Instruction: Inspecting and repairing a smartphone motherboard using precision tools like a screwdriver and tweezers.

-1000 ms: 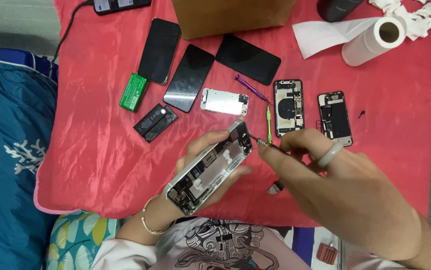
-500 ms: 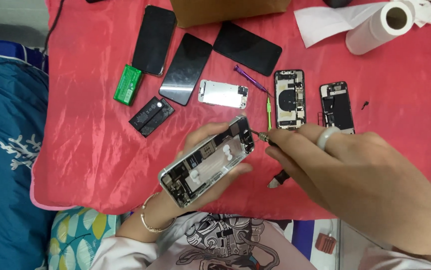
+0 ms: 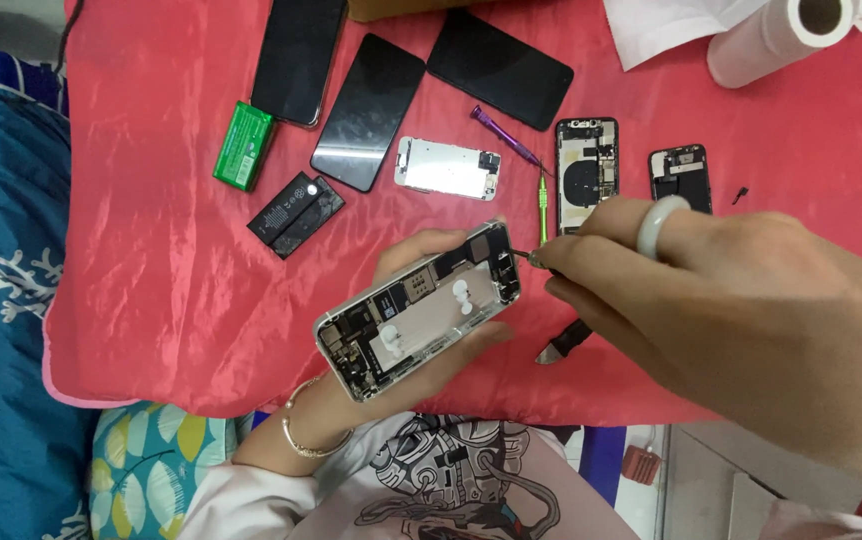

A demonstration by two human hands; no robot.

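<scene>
Left hand (image 3: 431, 330) cups an opened phone body (image 3: 419, 308), fingers curled round its edges, tilted just above the near edge of the red cloth (image 3: 151, 260). Right hand (image 3: 731, 310) has its fingers pinched on a thin tool (image 3: 523, 256), tip touching the phone's top corner. Spare screens sit along the far edge.

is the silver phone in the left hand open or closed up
Open. The silver phone body held in the left hand has no screen on it; its boards and inner parts lie bare, and the right hand puts a thin tool to its top corner.
</scene>
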